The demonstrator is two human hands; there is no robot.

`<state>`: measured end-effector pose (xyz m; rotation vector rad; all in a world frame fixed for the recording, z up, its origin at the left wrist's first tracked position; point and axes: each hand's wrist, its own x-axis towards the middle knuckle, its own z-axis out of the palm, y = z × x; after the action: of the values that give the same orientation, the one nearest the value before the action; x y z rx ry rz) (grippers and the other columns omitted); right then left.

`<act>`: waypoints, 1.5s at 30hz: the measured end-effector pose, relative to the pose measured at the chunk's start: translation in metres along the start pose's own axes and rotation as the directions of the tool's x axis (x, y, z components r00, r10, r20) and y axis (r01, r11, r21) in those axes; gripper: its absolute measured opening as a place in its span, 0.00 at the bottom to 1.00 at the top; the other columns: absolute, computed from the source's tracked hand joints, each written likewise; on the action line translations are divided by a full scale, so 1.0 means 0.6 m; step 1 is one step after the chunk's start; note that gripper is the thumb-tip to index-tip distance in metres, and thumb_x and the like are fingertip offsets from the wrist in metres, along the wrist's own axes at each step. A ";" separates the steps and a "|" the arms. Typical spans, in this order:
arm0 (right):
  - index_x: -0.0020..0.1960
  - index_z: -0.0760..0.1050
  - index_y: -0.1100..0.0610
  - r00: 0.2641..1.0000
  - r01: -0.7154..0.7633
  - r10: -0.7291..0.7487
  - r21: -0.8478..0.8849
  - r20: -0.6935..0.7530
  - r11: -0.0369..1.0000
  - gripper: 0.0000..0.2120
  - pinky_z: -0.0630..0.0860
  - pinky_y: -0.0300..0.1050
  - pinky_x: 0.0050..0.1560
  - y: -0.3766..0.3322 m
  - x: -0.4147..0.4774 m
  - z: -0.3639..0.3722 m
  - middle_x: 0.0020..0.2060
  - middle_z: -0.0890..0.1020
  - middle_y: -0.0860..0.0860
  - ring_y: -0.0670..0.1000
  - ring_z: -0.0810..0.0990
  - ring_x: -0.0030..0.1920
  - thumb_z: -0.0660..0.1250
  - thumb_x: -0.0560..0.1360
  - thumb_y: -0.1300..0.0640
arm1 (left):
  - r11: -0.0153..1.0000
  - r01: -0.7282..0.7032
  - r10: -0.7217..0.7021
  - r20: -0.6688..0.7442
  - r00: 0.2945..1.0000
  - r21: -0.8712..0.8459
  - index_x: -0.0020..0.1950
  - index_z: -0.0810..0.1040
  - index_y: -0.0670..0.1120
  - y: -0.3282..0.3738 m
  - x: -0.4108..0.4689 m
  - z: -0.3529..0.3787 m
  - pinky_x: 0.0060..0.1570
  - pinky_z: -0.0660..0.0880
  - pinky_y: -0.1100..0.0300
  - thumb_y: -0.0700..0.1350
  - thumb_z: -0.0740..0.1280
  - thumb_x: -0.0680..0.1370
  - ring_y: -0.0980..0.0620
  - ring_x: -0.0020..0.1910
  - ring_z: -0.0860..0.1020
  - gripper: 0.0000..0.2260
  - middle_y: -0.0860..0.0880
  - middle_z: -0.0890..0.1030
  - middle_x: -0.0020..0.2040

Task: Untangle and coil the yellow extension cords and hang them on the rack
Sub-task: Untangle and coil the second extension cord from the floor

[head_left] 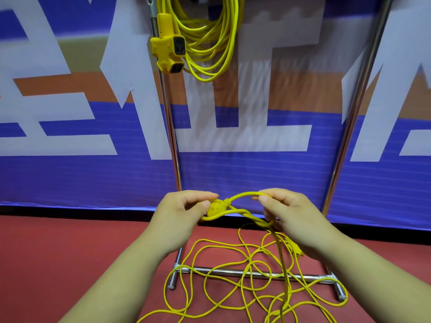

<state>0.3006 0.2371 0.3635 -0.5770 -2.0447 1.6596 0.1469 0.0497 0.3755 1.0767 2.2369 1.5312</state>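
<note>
**Second cord: knot in hand, coiling not yet begun**

Held up between both hands, low in front of the rack (171, 136): a snarled stretch of cord (242, 195), with a plug-like yellow lump (213, 207) at its left end and a loop arching over to the right. Hard to tell from here: true knot, or mere wraps round the lump. Trailing down from the right side into a loose tangle (247, 259) on the floor (81, 248), sprawled over and around the base bar (228, 272).

Untangling, then, by the look of it. One coil (210, 36) already hung high on the rack, socket block (168, 45) dangling at its left, just beside the left post.

Next move, as a judgement: widen the loop, then pass the lump back through it. Calls for slack drawn up from the floor, not a pull apart, since tension would likely lock the snarl tighter.

Left hand (182, 213): narrow pinch, thumb and forefinger on the lump, remaining fingers curled beneath.

Right hand (291, 215): thumb and forefinger pinching the far end of the loop, lower fingers curled about the strands crossing just below.
</note>
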 end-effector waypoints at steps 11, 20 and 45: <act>0.49 0.83 0.55 0.997 -0.005 0.031 0.316 -0.077 0.949 0.11 0.76 0.44 0.37 -0.011 -0.001 0.009 0.36 0.79 0.53 0.52 0.79 0.37 0.62 0.81 0.58 | 0.920 0.232 -0.245 -0.001 0.969 -0.316 0.52 0.87 0.53 -0.015 0.008 0.008 0.38 0.75 0.58 0.38 0.66 0.81 0.51 0.36 0.78 0.13 0.52 0.81 0.35; 0.52 0.82 0.58 0.998 -0.027 0.009 0.338 0.057 0.941 0.11 0.68 0.41 0.32 -0.011 -0.005 0.012 0.35 0.79 0.54 0.49 0.76 0.33 0.60 0.82 0.57 | 0.894 0.261 -0.173 0.255 0.951 -0.365 0.64 0.81 0.48 -0.019 0.004 0.014 0.41 0.73 0.59 0.33 0.71 0.74 0.54 0.35 0.76 0.20 0.48 0.78 0.43; 0.54 0.81 0.54 0.982 0.017 0.055 0.370 -0.183 0.929 0.09 0.69 0.42 0.37 -0.030 0.002 0.003 0.34 0.79 0.51 0.48 0.74 0.34 0.63 0.81 0.53 | 0.907 0.298 -0.209 0.296 0.932 -0.298 0.63 0.82 0.47 -0.014 -0.005 0.027 0.40 0.73 0.63 0.31 0.72 0.75 0.55 0.34 0.74 0.19 0.48 0.79 0.46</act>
<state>0.2979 0.2331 0.3812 -0.5959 -1.5424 1.8618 0.1543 0.0581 0.3607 0.7906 1.7754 1.4924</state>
